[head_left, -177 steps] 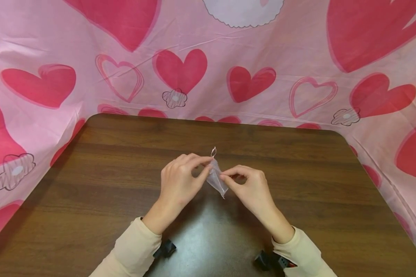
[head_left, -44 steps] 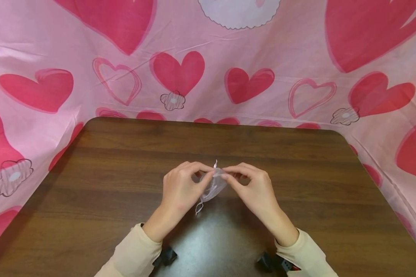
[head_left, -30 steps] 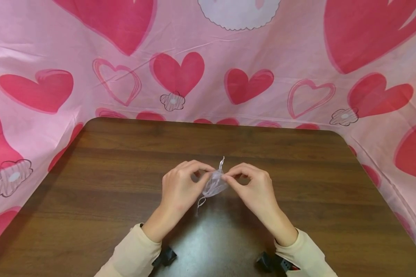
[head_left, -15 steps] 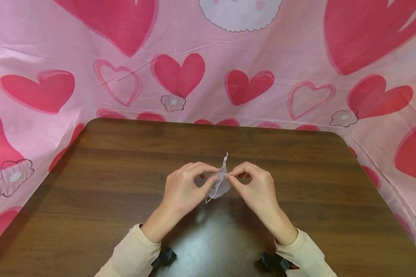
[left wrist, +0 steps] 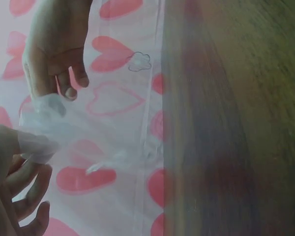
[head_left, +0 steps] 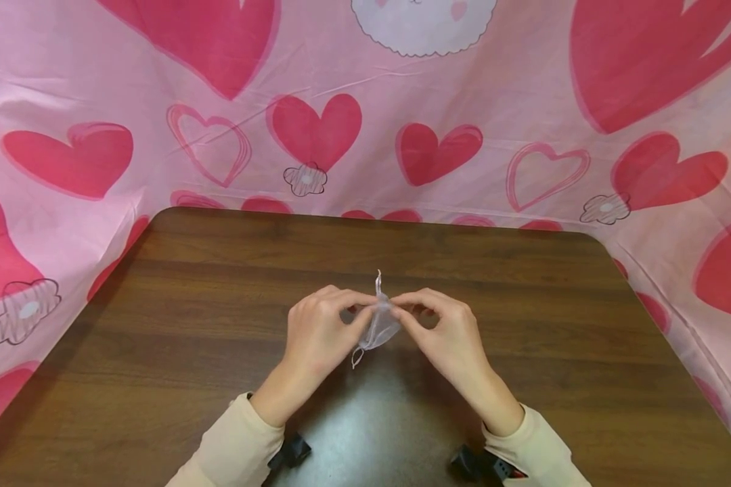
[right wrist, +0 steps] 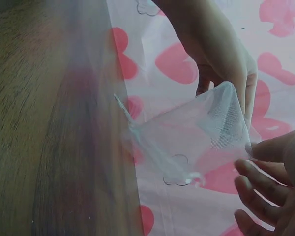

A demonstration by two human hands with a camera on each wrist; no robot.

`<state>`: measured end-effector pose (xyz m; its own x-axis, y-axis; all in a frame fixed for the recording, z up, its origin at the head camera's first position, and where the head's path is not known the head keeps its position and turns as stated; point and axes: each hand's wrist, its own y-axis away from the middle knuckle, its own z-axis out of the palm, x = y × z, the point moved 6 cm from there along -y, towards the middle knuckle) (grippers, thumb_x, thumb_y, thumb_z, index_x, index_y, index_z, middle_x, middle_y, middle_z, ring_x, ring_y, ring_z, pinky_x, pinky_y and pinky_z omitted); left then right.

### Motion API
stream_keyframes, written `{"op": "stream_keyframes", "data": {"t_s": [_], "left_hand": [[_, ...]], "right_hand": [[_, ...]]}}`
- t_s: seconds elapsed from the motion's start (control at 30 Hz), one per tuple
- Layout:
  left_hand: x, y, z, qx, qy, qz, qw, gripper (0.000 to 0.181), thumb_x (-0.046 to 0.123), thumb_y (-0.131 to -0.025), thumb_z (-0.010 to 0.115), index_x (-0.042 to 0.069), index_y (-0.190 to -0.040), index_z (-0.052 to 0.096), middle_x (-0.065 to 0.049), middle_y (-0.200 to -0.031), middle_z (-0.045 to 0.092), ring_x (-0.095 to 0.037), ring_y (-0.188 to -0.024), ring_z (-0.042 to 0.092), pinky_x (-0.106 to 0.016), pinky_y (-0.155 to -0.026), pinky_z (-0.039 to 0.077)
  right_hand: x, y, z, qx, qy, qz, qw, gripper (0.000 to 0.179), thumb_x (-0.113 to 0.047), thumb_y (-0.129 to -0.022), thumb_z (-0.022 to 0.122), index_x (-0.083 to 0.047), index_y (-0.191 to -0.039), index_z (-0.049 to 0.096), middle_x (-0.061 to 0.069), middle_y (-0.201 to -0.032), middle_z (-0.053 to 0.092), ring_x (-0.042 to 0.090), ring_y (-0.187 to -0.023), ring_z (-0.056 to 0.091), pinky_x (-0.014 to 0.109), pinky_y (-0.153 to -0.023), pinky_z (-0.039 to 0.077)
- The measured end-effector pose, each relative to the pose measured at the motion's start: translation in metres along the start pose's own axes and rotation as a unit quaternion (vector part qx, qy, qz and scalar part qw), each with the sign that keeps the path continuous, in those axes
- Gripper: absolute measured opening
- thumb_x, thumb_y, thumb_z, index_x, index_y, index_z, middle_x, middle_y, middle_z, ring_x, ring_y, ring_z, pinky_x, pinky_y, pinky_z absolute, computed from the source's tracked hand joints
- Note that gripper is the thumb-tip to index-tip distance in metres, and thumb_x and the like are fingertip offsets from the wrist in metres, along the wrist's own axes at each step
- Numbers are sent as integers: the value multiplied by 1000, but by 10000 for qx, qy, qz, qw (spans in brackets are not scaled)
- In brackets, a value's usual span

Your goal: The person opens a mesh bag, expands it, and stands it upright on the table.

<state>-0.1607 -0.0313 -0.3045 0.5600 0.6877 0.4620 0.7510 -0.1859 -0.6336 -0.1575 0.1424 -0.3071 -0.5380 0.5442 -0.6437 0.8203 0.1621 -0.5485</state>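
Left hand (head_left: 324,328) and right hand (head_left: 447,329) pinch small sheer white mesh drawstring pouch (head_left: 385,331) above brown wood-grain table (head_left: 219,270), well inside far edge (head_left: 365,224); uneven tugging could pull thin mesh free

The sheer bag (left wrist: 46,120) is blurred in the left wrist view, its outline unclear.

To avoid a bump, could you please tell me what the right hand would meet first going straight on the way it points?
Beyond the sheer drawstring pouch it pinches, the right hand would probably meet the left hand first, though exact depth is unclear.
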Motion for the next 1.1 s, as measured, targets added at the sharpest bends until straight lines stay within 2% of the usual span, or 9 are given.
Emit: {"op": "stream_keyframes", "data": {"t_s": [0.2,0.37,0.47,0.57,0.73,0.97,1.1], "left_hand": [[-2,-1,-2,160,62,-108,9998,13,19,-78,85,26,-88,80,14,-70,65,-2,-63,55,-28,-51,41],[-2,-1,1,-74,54,-93,9999,19,22,-78,86,26,-94,77,14,-72,65,-4,-64,57,-29,-52,41],[0,0,4,-246,41,18,9997,24,27,-77,86,27,-99,76,14,-72,65,-6,-64,58,-28,-52,41],[1,1,6,-315,-21,146,9994,21,31,-78,85,29,-97,78,14,-70,64,-5,-62,57,-28,-51,41],[2,1,3,-158,-163,137,9996,10,26,-79,84,29,-89,81,10,-67,65,-6,-59,57,-30,-51,42],[-1,1,-1,163,-273,23,9995,10,22,-77,85,27,-85,81,8,-65,65,-9,-55,54,-31,-50,41],[-3,1,-2,257,-260,-54,9993,10,20,-76,85,26,-83,80,7,-64,65,-8,-54,53,-31,-49,40]], "right_hand": [[1,0,0,-119,283,81,9995,10,-10,-82,81,-13,-92,80,-8,-87,74,6,-77,66,28,-65,50],[0,0,-3,80,424,1,9991,10,-10,-78,85,-12,-86,79,-6,-82,73,6,-70,63,27,-62,49],[0,1,-4,185,645,0,9977,11,-10,-77,86,-13,-84,78,-6,-80,72,6,-66,61,27,-60,47],[1,1,-4,240,838,28,9962,12,-10,-76,86,-15,-83,78,-6,-79,72,6,-64,58,28,-58,46],[2,1,-2,147,879,103,9960,14,-10,-76,86,-18,-84,77,-8,-77,69,9,-66,61,29,-61,48],[2,3,4,-394,800,505,9947,15,-20,-79,85,-19,-91,77,-14,-74,65,9,-68,63,31,-62,48],[2,4,6,-514,989,531,9923,10,-19,-80,84,-19,-88,77,-12,-77,68,8,-68,62,31,-61,47]]}}
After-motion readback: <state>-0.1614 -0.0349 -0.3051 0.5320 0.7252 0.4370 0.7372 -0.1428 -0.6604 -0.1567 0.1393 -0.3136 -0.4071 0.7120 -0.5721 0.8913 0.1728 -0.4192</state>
